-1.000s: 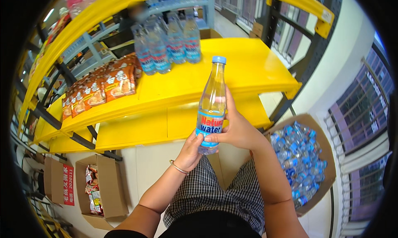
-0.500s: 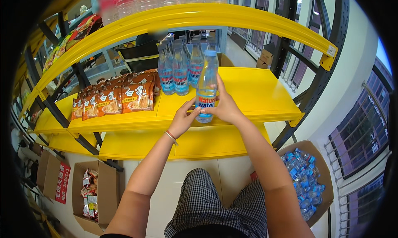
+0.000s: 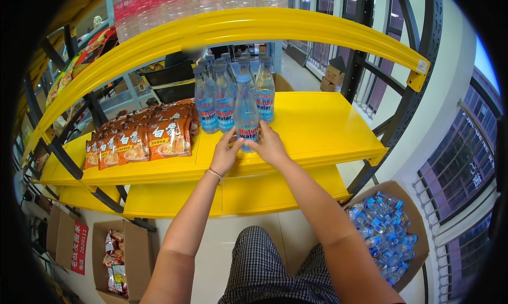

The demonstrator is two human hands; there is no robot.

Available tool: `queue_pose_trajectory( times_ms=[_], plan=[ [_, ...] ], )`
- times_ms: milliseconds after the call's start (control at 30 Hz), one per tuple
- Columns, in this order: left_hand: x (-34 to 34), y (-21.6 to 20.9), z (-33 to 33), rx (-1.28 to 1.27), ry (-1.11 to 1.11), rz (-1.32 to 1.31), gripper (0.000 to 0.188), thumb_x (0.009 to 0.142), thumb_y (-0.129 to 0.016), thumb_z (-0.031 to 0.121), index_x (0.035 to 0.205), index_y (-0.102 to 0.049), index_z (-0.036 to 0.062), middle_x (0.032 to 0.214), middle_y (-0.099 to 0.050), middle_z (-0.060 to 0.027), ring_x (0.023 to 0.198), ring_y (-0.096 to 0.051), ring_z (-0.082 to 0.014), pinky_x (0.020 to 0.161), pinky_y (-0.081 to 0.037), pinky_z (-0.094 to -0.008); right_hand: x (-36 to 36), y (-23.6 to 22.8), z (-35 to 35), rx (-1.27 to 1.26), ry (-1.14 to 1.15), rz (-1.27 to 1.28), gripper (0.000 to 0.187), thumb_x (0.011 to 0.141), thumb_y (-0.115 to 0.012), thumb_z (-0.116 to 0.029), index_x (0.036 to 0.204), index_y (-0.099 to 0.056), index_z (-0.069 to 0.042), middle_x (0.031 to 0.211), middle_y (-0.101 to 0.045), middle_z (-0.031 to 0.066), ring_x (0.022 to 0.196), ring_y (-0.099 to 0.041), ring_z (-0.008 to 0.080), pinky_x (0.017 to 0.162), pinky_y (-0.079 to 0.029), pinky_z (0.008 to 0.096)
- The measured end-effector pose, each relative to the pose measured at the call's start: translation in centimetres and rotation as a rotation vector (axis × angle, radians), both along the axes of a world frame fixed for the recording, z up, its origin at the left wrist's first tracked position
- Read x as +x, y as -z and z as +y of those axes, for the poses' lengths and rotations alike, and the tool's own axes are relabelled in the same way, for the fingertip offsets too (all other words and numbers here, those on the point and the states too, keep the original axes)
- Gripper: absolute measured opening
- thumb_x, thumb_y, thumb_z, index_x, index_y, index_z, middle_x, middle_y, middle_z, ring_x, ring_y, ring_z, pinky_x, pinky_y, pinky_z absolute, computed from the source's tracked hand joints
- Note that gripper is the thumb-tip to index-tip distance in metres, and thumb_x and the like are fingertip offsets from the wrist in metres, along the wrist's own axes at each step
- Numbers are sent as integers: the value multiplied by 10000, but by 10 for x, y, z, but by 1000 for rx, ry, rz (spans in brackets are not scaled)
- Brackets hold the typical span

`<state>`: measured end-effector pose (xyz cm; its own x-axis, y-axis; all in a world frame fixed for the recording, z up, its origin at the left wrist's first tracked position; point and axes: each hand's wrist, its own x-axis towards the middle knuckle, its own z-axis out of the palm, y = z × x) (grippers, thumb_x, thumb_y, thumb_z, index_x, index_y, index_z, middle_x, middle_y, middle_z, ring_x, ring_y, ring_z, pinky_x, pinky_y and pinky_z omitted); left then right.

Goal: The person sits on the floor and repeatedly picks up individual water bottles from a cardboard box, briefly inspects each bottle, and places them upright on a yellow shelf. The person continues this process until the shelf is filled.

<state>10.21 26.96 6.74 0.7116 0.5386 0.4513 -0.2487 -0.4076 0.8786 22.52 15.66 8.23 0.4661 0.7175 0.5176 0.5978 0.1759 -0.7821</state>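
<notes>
Clear plastic, the bottle (image 3: pixel 247 111) held before the yellow shelf (image 3: pixel 317 126) a second ago is now upright over its front, near the standing bottles (image 3: pixel 206 111); left hand (image 3: pixel 226 153) and right hand (image 3: pixel 273 148) have fingers (image 3: pixel 264 129) wrapped round its lower part. Below, I see one carton (image 3: pixel 420 246) of small blue-capped bottles (image 3: pixel 389 232), another carton (image 3: pixel 138 261) of packets (image 3: pixel 115 259).

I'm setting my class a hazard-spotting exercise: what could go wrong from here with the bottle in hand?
If the left grip or right grip slipped, the held bottle might tip over the yellow shelf's front edge, which is close by. Moved further back, it could knock the standing bottles behind it.
</notes>
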Motion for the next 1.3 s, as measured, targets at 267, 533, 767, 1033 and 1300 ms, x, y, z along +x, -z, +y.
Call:
queue_pose_trajectory(
  times_ms=[267,533,767,1033,1300],
  plan=[
    [23,4,9,97,-276,-11,524,833,-669,152,1302,-474,26,1195,-538,-151,1069,-564,-247,847,-493,-333,17,28,32,31,119,15,651,722,-755,-174,1254,-430,13,1092,-575,256,1024,-557,406,851,-463,422],
    [17,3,1,90,-213,-28,546,856,-601,76,1362,-397,46,1300,-479,-171,1191,-501,-282,863,-500,-327,13,18,41,-18,244,-44,634,727,-749,-177,1235,-432,30,1096,-565,264,1024,-544,423,855,-451,443],
    [15,-5,-6,142,-139,69,581,863,-571,64,1398,-345,51,1364,-407,-180,1222,-472,-303,897,-485,-323,19,19,50,-11,339,-111,654,739,-742,-204,1254,-421,40,1123,-552,266,1041,-539,417,859,-453,439],
    [18,2,1,155,-128,145,634,852,-590,114,1411,-304,29,1413,-369,-186,1242,-457,-307,929,-462,-339,16,12,50,-49,379,-151,659,740,-739,-211,1259,-418,38,1090,-565,272,1002,-560,419,826,-472,435],
    [19,1,1,162,-145,224,678,843,-601,141,1424,-270,29,1410,-377,-192,1244,-457,-300,940,-446,-344,15,11,51,-61,378,-133,660,739,-740,-213,1248,-418,56,1070,-570,288,1001,-549,433,848,-456,439]
  ],
)
